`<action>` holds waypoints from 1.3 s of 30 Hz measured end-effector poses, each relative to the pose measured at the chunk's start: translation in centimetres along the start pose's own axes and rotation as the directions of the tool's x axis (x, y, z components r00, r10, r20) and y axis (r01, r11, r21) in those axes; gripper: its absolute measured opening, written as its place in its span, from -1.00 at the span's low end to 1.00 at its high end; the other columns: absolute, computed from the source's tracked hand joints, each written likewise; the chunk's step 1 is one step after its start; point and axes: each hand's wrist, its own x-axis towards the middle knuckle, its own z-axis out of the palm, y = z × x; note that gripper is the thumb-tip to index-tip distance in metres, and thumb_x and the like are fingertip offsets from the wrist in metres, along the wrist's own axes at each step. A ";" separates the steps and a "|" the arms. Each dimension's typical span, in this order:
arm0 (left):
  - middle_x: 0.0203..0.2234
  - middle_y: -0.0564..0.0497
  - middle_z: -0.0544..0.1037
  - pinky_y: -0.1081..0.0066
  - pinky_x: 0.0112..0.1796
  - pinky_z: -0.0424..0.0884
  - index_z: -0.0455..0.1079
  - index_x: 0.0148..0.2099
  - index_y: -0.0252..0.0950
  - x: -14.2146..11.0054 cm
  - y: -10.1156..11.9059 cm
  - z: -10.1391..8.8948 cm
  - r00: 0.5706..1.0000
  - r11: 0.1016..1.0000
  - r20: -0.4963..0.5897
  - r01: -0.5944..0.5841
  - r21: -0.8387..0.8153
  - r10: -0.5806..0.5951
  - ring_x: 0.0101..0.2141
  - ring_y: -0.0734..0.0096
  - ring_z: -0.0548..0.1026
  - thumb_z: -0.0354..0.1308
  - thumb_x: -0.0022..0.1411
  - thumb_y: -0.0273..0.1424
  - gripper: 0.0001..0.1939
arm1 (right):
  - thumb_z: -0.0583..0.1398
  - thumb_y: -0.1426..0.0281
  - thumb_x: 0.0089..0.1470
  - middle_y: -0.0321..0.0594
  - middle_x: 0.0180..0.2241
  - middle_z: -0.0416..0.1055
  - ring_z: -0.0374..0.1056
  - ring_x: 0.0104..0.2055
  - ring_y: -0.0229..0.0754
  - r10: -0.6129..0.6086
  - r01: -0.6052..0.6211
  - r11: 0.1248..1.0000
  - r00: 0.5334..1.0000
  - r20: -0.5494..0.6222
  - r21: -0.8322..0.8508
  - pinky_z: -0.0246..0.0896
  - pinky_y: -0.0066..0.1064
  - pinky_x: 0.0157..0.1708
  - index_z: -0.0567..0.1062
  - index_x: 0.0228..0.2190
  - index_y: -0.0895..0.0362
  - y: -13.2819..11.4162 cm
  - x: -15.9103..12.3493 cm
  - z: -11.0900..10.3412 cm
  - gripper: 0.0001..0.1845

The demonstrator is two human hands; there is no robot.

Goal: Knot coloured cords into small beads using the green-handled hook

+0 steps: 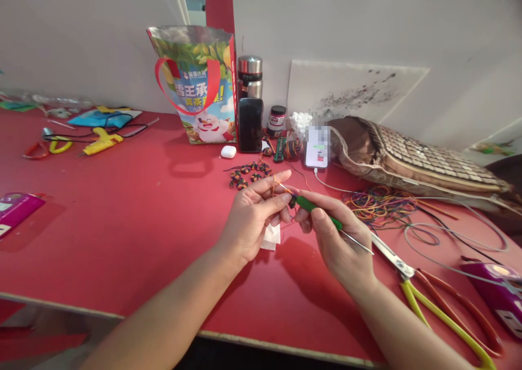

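"Position of the thin metal crochet hook with the rounded green handle (pixel 318 211)?"

"Between both hands, as I read it remotely. Right hand (pixel 345 242) closed around the handle and nearer to it; long axis slanting, front end forward-left, rear shaft back toward the right wrist."

"State of the left hand (pixel 255 212)?"

"Thumb and fingers pinched on a small dark yarn piece (pixel 292 201), just ahead of the handle. Front end points at the left index finger. Tip contact: I cannot tell."
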 end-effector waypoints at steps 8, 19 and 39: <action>-0.57 0.07 0.57 0.55 -0.50 0.31 0.73 -0.13 -0.33 -0.1 0.3 0.2 1.000 1.000 0.003 -0.024 0.005 0.024 -0.57 0.56 0.49 0.48 0.07 -0.55 -0.73 | 0.28 0.34 0.41 -0.24 -0.23 0.70 0.53 -0.28 -0.26 0.020 -0.021 0.998 1.000 0.013 0.055 0.50 -0.43 -0.30 0.69 0.08 -0.17 0.1 -0.2 0.0 -0.71; -0.59 0.06 0.55 0.55 -0.56 0.22 0.74 -0.18 -0.35 0.5 0.2 -0.2 0.994 0.996 -0.065 0.082 -0.045 -0.085 -0.63 0.56 0.48 0.39 0.01 -0.70 -0.70 | 0.33 0.26 0.37 -0.25 -0.34 0.65 0.44 -0.35 -0.26 0.127 -0.129 0.982 0.992 0.028 0.136 0.45 -0.40 -0.32 0.73 0.04 -0.14 0.7 -0.3 -0.3 -0.75; -0.61 0.07 0.56 0.58 -0.58 0.20 0.75 -0.18 -0.29 0.5 0.7 -0.1 0.986 0.995 -0.142 0.089 -0.040 -0.093 -0.66 0.61 0.43 0.41 -0.01 -0.67 -0.68 | 0.34 0.24 0.36 -0.24 -0.37 0.63 0.41 -0.36 -0.26 0.176 -0.174 0.965 0.984 0.011 0.198 0.41 -0.39 -0.33 0.75 0.01 -0.14 0.3 0.0 -0.2 -0.76</action>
